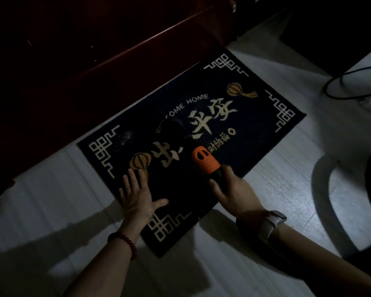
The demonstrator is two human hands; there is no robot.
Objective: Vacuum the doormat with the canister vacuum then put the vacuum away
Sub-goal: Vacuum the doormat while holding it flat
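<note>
I saw my left hand (137,195) pressed flat, fingers spread, on the dark patterned doormat (191,146), likely pinning it, while my right hand (231,189) gripped the orange-collared black vacuum nozzle (204,160) over the mat's middle.

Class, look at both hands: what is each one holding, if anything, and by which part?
The right hand grips the vacuum nozzle by its black part, just behind the orange collar. The left hand holds nothing; it lies flat on the doormat.
</note>
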